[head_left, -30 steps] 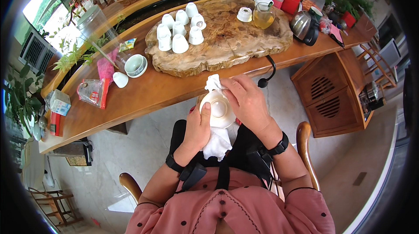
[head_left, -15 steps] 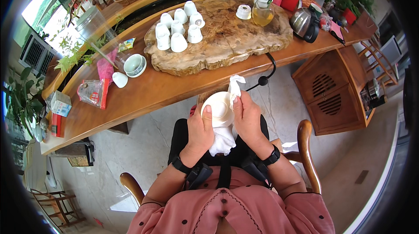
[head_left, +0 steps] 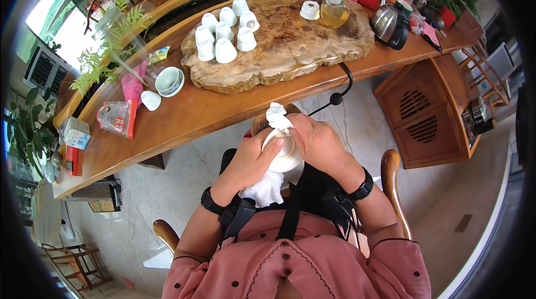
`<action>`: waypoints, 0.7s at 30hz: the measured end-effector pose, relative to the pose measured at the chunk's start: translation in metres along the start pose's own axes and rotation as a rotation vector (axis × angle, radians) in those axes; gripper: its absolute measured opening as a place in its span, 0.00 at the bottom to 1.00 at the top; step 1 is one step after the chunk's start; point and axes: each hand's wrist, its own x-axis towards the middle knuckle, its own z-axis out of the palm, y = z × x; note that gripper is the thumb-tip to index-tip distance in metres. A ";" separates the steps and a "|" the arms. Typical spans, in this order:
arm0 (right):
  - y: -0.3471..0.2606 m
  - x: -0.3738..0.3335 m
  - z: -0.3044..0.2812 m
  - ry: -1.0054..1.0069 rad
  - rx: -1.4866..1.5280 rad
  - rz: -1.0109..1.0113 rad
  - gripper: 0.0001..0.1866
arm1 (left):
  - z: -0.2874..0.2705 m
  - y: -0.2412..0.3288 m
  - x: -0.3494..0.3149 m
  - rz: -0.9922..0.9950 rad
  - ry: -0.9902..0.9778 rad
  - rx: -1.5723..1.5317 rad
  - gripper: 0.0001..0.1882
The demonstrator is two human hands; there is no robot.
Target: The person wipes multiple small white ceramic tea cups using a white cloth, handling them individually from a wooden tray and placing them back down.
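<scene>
Over my lap I hold a small round white dish, its ring-shaped centre facing up. My left hand is closed on its left side, thumb lying across the face. At the far side of the dish, my right hand pinches a white cloth against the rim; my fingertips are partly hidden. More of the white cloth hangs beneath the dish, below my left hand. Beyond my hands, several white cups stand upside down on a thick wooden slab.
On the slab's right are another white cup and a glass pitcher of yellow tea. A steel kettle stands farther right. To the left lie stacked pale bowls, a tipped cup and a plastic bag. The table's edge runs before me.
The dish has turned and tilted in my left hand. My right hand has moved left across the rim with the cloth, and the hanging cloth has shifted left and nearer me.
</scene>
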 end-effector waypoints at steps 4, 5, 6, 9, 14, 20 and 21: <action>-0.003 0.000 0.002 0.091 -0.085 -0.010 0.09 | 0.013 -0.004 -0.001 0.051 0.192 0.184 0.23; -0.002 -0.002 0.004 0.097 -0.084 0.029 0.09 | 0.016 0.000 -0.002 0.037 0.232 0.168 0.23; 0.000 -0.007 0.008 0.104 -0.083 0.069 0.09 | 0.019 -0.002 -0.003 0.047 0.277 0.123 0.23; 0.003 -0.026 0.018 0.083 -0.004 0.247 0.08 | 0.024 -0.008 -0.005 0.063 0.375 0.054 0.23; -0.003 -0.028 0.003 0.015 0.206 0.392 0.05 | 0.028 -0.024 -0.009 0.021 0.376 0.146 0.24; -0.012 0.009 -0.017 0.199 -0.172 -0.065 0.12 | 0.022 -0.025 -0.005 0.032 0.329 0.189 0.23; -0.015 0.016 -0.012 0.160 -0.243 -0.187 0.13 | 0.023 -0.015 -0.004 0.033 0.292 0.233 0.23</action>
